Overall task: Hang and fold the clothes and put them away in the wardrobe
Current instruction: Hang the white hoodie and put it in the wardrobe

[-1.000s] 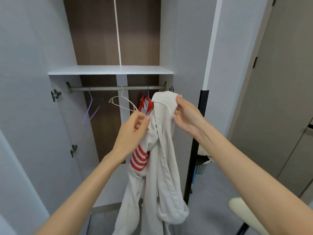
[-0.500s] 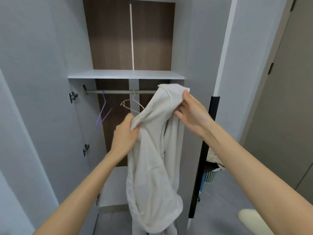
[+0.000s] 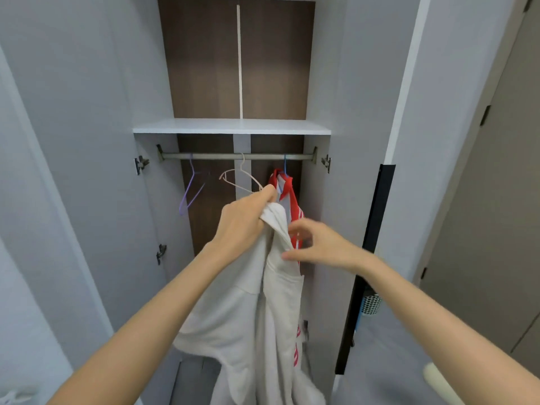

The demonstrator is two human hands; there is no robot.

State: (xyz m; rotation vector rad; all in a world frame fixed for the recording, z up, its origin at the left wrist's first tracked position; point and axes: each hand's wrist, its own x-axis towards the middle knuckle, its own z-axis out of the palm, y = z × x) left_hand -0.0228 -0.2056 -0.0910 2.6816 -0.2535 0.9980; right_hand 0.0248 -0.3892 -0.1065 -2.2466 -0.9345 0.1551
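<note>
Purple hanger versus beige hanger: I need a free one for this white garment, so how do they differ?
The purple hanger hangs near the left end of the rail; the beige hanger hangs near its middle. The purple hanger is turned nearly edge-on; the beige hanger shows a sloping arm that runs toward the left hand, which grips the white garment. Both are thin, bare and hooked on the rail.
</note>
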